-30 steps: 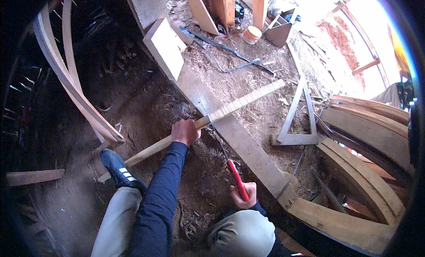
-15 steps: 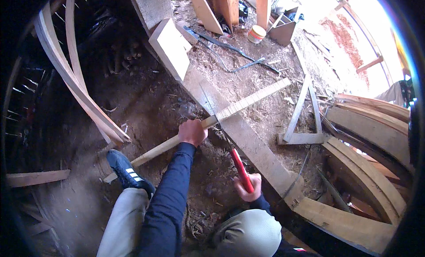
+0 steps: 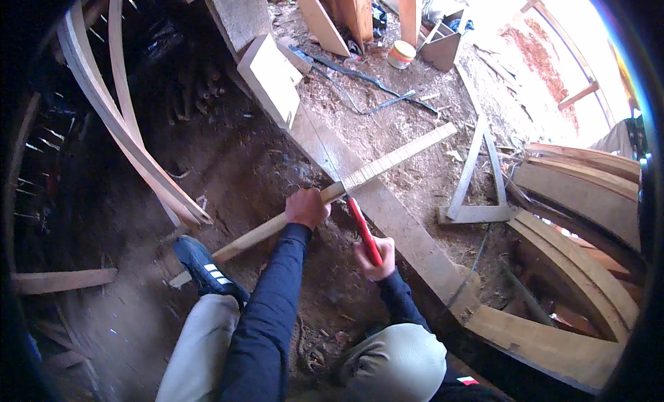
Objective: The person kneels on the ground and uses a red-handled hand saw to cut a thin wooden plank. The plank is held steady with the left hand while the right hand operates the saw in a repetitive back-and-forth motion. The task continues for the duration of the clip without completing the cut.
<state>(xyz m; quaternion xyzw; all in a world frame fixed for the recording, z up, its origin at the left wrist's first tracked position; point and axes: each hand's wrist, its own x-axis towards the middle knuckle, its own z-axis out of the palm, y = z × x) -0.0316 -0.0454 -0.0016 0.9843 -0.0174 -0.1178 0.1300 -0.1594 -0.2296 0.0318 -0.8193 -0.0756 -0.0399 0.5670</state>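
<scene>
A long pale wooden strip (image 3: 401,155) lies crosswise over a thick plank (image 3: 418,243), its far part showing close-set marks across it. My left hand (image 3: 307,209) is closed around the strip just left of the plank. In my right hand (image 3: 377,258) is the red handle of a handsaw (image 3: 362,227). The thin saw blade crosses the strip at the plank's left edge, right beside my left hand. The strip's lower end lies by my dark shoe (image 3: 200,265) with white stripes. My right fingers wrap the handle's lower end.
A pale wooden block (image 3: 270,80) sits on the plank's upper part. Right of it are a triangular wooden frame (image 3: 474,214) and stacked curved timbers (image 3: 574,263). Long curved strips (image 3: 117,118) lean at left. A small jar (image 3: 401,55) and a wooden toolbox (image 3: 440,48) stand far back.
My right hand has pushed the saw forward, up and to the left, so its handle is now close to the strip. My left hand keeps its hold on the strip.
</scene>
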